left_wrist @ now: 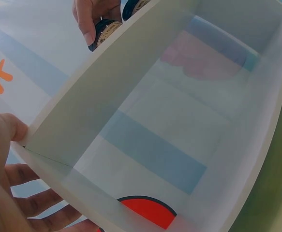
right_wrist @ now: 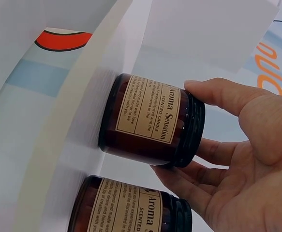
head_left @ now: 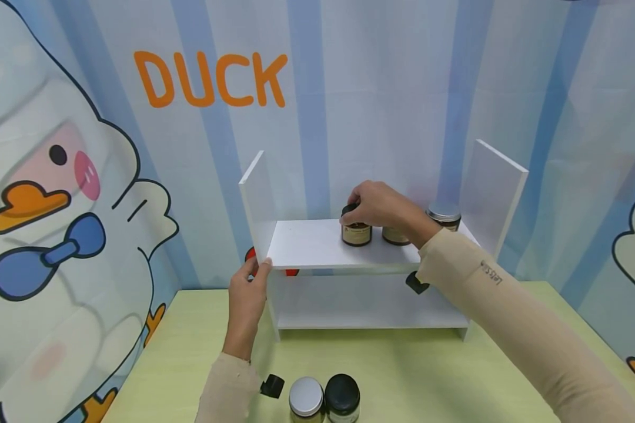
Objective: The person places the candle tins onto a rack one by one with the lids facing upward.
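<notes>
My right hand (head_left: 381,205) has its thumb and fingers around the black lid of a brown scented candle jar (head_left: 357,237). That jar stands upright on the upper board of a white shelf (head_left: 312,249), its tan label facing front in the right wrist view. Just right of it is a second candle jar (right_wrist: 124,208), partly hidden behind my right wrist in the head view. Lower down, my left hand (head_left: 246,299) grips the shelf's left side panel, thumb at the front edge and fingers (left_wrist: 39,203) spread behind the panel.
A silver-lidded jar (head_left: 444,215) stands at the upper board's right end, below the tall right side panel (head_left: 494,194). On the light green table (head_left: 190,341) in front are another silver-lidded jar (head_left: 306,396) and a black-lidded jar (head_left: 343,395). A printed curtain (head_left: 381,88) hangs behind.
</notes>
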A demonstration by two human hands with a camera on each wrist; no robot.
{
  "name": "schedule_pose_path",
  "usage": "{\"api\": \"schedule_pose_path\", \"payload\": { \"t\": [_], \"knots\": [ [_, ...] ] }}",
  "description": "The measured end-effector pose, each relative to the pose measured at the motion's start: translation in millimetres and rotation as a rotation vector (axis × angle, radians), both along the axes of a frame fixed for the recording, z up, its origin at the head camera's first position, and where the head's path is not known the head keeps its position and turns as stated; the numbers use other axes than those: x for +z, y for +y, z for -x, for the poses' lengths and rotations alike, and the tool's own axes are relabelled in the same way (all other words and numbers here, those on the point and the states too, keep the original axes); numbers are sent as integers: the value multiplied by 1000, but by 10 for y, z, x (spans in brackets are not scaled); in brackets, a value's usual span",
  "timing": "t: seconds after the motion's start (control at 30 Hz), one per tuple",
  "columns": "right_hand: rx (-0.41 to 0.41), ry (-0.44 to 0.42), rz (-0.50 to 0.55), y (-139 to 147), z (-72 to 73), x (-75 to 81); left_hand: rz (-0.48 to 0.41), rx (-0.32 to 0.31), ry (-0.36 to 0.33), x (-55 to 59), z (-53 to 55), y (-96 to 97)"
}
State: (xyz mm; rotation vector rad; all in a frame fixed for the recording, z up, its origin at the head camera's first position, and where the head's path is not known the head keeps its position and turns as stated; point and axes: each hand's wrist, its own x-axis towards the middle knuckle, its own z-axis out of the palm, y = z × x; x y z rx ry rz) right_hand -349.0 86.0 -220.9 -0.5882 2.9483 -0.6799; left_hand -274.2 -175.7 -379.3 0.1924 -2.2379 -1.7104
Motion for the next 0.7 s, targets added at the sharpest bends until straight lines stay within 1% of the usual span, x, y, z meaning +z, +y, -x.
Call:
{"api": "schedule_pose_path", "payload": {
  "t": [0.33, 0.7],
  "knots": [
    [-5, 5, 1, 9, -11, 3, 0, -5, 4, -2, -7, 1],
    [0, 12, 3, 22, -4, 2, 2, 17, -10, 9, -2, 18]
  ]
}}
